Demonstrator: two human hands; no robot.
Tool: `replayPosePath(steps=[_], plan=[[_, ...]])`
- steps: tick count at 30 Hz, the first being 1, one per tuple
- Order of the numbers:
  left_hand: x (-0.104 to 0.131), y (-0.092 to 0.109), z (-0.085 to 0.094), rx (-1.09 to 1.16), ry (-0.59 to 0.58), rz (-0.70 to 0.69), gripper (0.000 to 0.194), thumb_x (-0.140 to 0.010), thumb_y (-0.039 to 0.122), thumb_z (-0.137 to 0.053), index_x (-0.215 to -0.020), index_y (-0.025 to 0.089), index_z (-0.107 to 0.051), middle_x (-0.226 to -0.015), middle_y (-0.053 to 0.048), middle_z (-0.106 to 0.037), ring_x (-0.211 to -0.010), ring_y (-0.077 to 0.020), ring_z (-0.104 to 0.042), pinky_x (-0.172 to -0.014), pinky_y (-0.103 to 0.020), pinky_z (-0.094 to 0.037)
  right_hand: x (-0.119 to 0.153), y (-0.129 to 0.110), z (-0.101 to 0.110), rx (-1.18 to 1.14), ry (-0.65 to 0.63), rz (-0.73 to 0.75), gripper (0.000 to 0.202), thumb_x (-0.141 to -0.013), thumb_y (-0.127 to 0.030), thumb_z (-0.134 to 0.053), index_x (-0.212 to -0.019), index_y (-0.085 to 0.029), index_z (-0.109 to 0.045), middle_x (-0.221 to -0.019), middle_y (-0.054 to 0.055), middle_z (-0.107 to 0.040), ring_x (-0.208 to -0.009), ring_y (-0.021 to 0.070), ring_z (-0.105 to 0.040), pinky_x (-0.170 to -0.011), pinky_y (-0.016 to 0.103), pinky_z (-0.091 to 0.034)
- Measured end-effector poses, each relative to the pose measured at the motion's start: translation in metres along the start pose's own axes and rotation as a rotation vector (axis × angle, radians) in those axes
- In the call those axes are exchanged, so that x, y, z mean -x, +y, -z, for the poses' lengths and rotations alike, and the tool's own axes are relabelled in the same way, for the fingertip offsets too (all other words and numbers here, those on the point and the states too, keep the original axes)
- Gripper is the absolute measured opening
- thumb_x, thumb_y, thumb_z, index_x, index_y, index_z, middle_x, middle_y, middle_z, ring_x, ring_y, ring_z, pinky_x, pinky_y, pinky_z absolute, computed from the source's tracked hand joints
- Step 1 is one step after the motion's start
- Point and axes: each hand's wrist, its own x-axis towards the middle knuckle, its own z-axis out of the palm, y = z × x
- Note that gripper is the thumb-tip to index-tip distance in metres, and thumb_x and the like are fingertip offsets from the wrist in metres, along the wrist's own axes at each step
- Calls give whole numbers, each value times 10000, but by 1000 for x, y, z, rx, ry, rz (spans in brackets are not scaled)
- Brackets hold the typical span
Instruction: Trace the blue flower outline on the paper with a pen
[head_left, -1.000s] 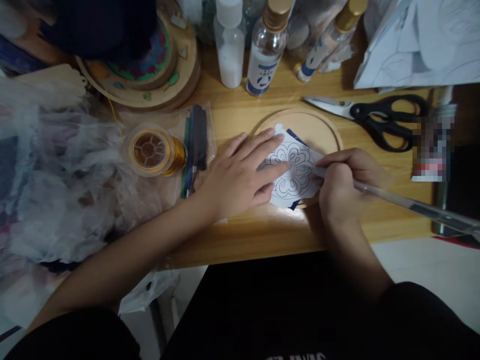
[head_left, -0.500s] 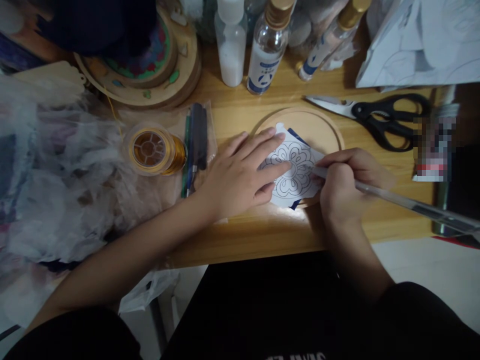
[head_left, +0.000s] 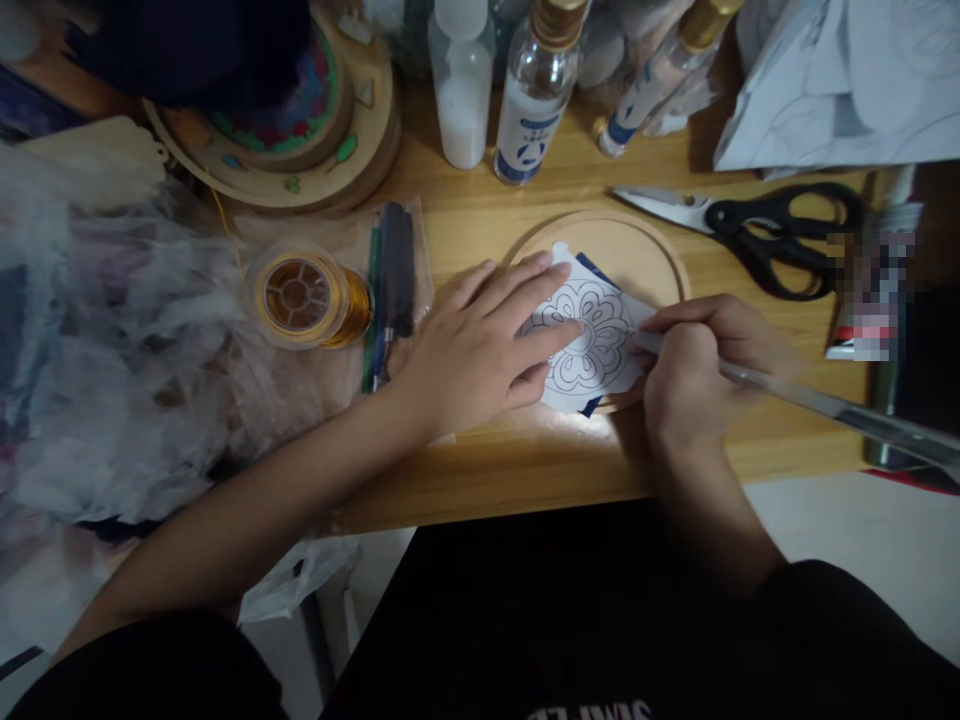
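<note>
A white paper [head_left: 592, 345] with a black-line flower pattern lies over a dark blue sheet [head_left: 592, 267] on a round wooden plate [head_left: 637, 240]. My left hand [head_left: 487, 345] rests flat with spread fingers on the paper's left part. Pinched in my right hand [head_left: 690, 375] is a long clear pen [head_left: 832, 405]; its tip is at the paper's right side, over the pattern's edge. Whether the tip touches the paper is too small to tell.
Black-handled scissors [head_left: 780, 235] lie right of the plate, beside a tube [head_left: 874, 290]. Bottles [head_left: 529, 110] stand behind. Leftward are a gold wire spool [head_left: 300, 295], pens [head_left: 394, 270], crumpled plastic bags [head_left: 135, 380] and stacked wooden rounds [head_left: 375, 150].
My right hand and the pen have shifted slightly to the right, with the tip nearer the pattern's right edge. My left hand stays in place on the paper.
</note>
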Motion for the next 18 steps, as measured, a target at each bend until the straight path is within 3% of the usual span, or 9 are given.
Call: replayPosePath(steps=[18], plan=[[-1, 1, 2, 30, -39, 29, 333, -955, 208, -619, -1278, 228, -698, -1577, -139, -503, -1502, -328, -436, -1219, -557, -351, 0, -3, 0, 25, 38, -50, 214, -675, -159, -452, -602, -225, -642, -524, -41, -577, -479, 122, -543, -475, 276, -428]])
